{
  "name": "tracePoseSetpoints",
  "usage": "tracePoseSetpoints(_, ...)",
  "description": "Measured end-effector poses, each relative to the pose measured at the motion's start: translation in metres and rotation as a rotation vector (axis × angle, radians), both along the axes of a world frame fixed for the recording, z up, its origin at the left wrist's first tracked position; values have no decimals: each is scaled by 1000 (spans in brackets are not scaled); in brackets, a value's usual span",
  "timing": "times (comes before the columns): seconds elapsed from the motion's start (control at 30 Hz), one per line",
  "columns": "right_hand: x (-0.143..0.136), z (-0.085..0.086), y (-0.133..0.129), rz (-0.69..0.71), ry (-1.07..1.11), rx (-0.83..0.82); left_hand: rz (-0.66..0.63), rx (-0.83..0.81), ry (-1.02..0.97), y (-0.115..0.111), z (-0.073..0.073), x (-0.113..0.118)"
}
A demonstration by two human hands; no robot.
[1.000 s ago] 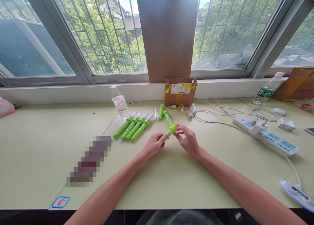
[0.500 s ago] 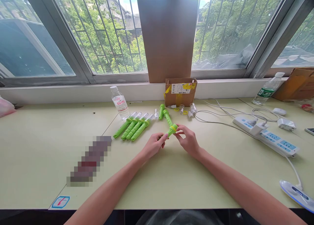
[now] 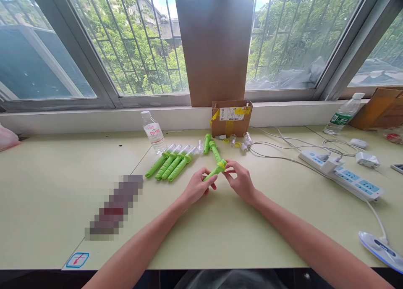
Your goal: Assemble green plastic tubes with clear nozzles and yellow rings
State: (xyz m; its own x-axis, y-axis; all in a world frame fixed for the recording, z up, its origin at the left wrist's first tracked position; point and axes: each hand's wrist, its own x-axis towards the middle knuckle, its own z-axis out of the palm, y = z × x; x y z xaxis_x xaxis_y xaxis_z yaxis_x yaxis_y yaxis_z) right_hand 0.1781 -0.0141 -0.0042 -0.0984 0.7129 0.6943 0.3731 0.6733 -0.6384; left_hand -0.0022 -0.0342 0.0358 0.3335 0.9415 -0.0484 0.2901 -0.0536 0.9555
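My left hand point(image 3: 198, 186) is closed round the lower part of a green tube point(image 3: 214, 172), which lies tilted between my hands. The fingers of my right hand point(image 3: 242, 182) pinch its wider threaded end, where a yellow ring shows. Just behind it lies another green tube point(image 3: 215, 151); a shorter green piece point(image 3: 207, 143) is beside that one. Left of my hands, several green tubes with clear caps point(image 3: 179, 166) lie side by side. Clear caps point(image 3: 247, 139) and yellow rings point(image 3: 237, 144) are scattered at the back.
A small cardboard box point(image 3: 232, 119) stands by the windowsill. One water bottle point(image 3: 154, 132) is at back left, another point(image 3: 343, 114) at back right. On the right are a power strip point(image 3: 343, 175), cables and a white device point(image 3: 381, 250). A blurred patch point(image 3: 116, 207) is left.
My left hand has shifted slightly down the green tube, so more of its shaft shows. My right hand has barely moved and stays at the threaded end.
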Motion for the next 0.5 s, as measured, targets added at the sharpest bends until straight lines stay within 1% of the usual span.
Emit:
tracePoseSetpoints(0.1, 0, -1, 0, -3, -16, 1, -20, -15, -14, 1, 0, -1)
tracePoseSetpoints(0.3, 0, -2, 1, -15, -36, 25, -76, 20, 10, 4, 0, -2)
tracePoseSetpoints(0.43, 0, -2, 0, -19, -47, 34, -73, 16, 28, 3, 1, -2)
tracePoseSetpoints(0.5, 0, -3, 0, -13, -55, 39, -42, 17, 41, 2, 0, -1)
